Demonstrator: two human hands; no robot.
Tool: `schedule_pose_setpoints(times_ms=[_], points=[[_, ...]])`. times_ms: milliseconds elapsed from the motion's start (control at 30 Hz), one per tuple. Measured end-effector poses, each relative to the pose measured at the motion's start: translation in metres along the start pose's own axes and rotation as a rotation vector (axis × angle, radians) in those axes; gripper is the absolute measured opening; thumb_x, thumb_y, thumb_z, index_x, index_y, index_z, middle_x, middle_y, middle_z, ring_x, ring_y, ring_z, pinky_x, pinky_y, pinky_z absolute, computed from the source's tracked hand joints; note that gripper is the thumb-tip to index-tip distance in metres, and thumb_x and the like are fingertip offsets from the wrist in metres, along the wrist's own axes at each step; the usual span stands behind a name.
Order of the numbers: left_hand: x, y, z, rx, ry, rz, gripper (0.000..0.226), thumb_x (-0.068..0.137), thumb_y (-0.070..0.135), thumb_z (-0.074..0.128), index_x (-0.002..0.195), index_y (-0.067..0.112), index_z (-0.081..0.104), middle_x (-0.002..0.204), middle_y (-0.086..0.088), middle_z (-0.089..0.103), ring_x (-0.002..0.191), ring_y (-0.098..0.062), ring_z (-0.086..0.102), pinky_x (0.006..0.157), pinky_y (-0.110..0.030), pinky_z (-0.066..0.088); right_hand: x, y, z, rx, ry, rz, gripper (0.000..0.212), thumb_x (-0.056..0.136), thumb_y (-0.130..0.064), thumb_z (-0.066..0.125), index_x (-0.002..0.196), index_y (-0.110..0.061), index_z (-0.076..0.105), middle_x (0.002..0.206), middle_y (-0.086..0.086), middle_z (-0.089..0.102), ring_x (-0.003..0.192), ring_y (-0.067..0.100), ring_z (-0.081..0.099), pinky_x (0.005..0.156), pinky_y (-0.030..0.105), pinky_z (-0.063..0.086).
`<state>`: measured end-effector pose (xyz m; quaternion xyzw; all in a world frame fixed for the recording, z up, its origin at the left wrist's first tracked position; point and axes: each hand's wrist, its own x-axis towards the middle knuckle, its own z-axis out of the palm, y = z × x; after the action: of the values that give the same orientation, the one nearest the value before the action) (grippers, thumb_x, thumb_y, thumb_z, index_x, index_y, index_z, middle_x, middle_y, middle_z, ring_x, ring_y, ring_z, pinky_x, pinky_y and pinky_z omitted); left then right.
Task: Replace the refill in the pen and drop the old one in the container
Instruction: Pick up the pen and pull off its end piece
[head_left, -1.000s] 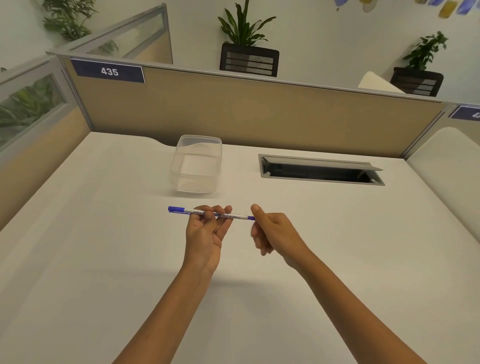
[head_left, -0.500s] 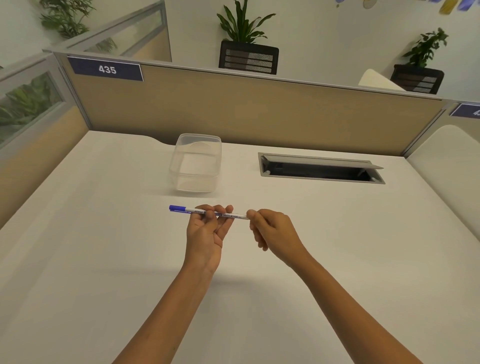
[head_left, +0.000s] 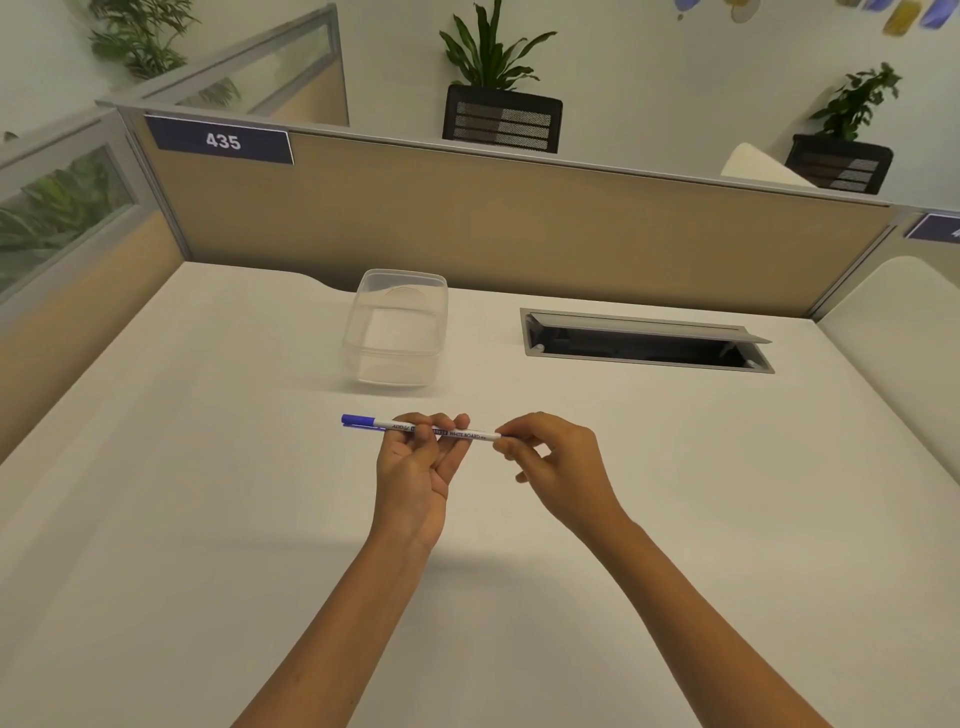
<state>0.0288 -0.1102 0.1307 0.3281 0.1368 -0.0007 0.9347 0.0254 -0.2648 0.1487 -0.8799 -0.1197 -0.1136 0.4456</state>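
Note:
A white pen (head_left: 467, 434) with a blue cap at its left end is held level above the white desk. My left hand (head_left: 415, 462) grips its barrel near the middle, palm up. My right hand (head_left: 550, 457) pinches the pen's right end between thumb and fingers, which hide that tip. A clear plastic container (head_left: 397, 327) stands on the desk just beyond the pen, open at the top, with nothing visible inside. No loose refill is in sight.
A grey cable hatch (head_left: 644, 340) with its flap open is set into the desk at the back right. A tan partition (head_left: 519, 228) with the sign 435 closes the far edge, and another panel (head_left: 62, 218) runs along the left.
My right hand has slid left along the pen and closed over its right end; a second ago the blue tip showed beside the thumb. The left hand and pen hold still.

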Motion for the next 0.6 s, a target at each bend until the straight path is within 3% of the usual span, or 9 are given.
schedule_pose_setpoints(times_ms=[133, 300, 400, 500, 600], points=[[0.001, 0.0, 0.002, 0.006, -0.002, 0.005, 0.019, 0.094, -0.002, 0.042, 0.085, 0.01, 0.053, 0.072, -0.003, 0.072, 0.083, -0.025, 0.073, 0.065, -0.031, 0.059, -0.002, -0.002, 0.004, 0.035, -0.005, 0.064, 0.011, 0.09, -0.016, 0.06, 0.082, -0.011, 0.066, 0.063, -0.01, 0.058, 0.059, 0.007, 0.059, 0.049, 0.021, 0.056], [0.002, 0.002, 0.001, 0.015, -0.006, 0.02, 0.019, 0.095, 0.0, 0.041, 0.085, 0.011, 0.053, 0.071, -0.002, 0.072, 0.082, -0.024, 0.073, 0.066, -0.031, 0.059, -0.004, -0.004, 0.008, 0.21, -0.025, 0.343, 0.041, 0.095, -0.037, 0.045, 0.065, -0.014, 0.06, 0.051, -0.002, 0.054, 0.041, 0.006, 0.051, 0.042, 0.021, 0.047], [0.002, 0.001, 0.0, 0.006, -0.01, 0.022, 0.021, 0.095, -0.002, 0.039, 0.084, 0.011, 0.051, 0.069, -0.001, 0.071, 0.082, -0.022, 0.073, 0.065, -0.03, 0.058, 0.0, -0.005, 0.004, 0.312, -0.076, 0.443, 0.045, 0.093, -0.047, 0.043, 0.068, -0.016, 0.066, 0.055, -0.002, 0.061, 0.044, 0.007, 0.057, 0.043, 0.021, 0.05], [0.003, 0.001, -0.002, -0.007, 0.005, 0.024, 0.022, 0.094, -0.004, 0.04, 0.083, 0.01, 0.052, 0.068, -0.001, 0.07, 0.081, -0.022, 0.073, 0.064, -0.029, 0.058, -0.001, 0.0, 0.002, 0.262, -0.106, 0.312, 0.017, 0.085, -0.039, 0.062, 0.094, -0.024, 0.062, 0.083, -0.006, 0.065, 0.067, 0.008, 0.064, 0.049, 0.024, 0.057], [0.006, 0.0, -0.004, -0.009, 0.021, 0.019, 0.021, 0.094, -0.002, 0.042, 0.083, 0.011, 0.055, 0.07, -0.003, 0.071, 0.081, -0.024, 0.073, 0.064, -0.03, 0.058, -0.002, 0.006, 0.003, 0.175, -0.049, 0.169, 0.016, 0.083, -0.017, 0.069, 0.092, -0.023, 0.057, 0.084, -0.011, 0.064, 0.075, 0.007, 0.063, 0.05, 0.021, 0.057]])
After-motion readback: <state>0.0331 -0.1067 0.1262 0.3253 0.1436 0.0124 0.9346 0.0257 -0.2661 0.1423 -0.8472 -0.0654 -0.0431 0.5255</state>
